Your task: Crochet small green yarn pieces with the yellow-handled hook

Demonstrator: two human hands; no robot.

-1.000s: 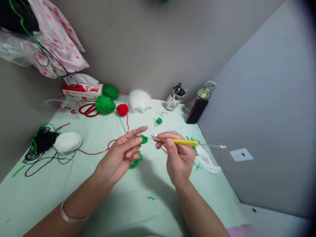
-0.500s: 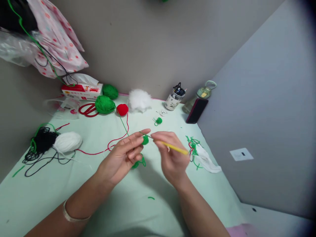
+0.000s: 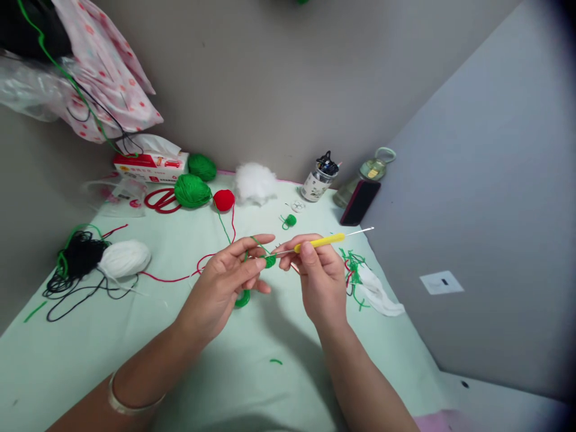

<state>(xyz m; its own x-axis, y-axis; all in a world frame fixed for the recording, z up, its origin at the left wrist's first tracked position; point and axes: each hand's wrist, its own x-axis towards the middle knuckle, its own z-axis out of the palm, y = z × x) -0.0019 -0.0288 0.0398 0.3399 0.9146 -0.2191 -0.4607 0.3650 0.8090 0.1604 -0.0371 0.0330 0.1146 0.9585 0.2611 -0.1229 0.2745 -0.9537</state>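
Between thumb and fingers, my left hand (image 3: 229, 279) pinches a small green crochet piece (image 3: 270, 261). Green yarn runs over its raised index finger, and a green ring-like piece (image 3: 242, 299) shows below the palm. My right hand (image 3: 321, 279) is closed on a yellow-handled crochet hook (image 3: 320, 242). One thin metal end of the hook meets the green piece; the other end points up to the right. From behind my left hand, a green strand leads up toward the green yarn ball (image 3: 192, 191).
Behind stand a red yarn ball (image 3: 224, 200), red-handled scissors (image 3: 161, 201), white stuffing (image 3: 255, 183), a pen cup (image 3: 318, 179) and a phone (image 3: 360, 203). White yarn (image 3: 125, 258) and tangled black yarn (image 3: 84, 255) lie left. Green scraps (image 3: 353, 264) lie right, beside a white cloth (image 3: 380, 291).
My right hand has turned, swinging the hook's yellow handle from sloping down-right to pointing up-right. The green piece sits slightly lower and further right in my left fingers.
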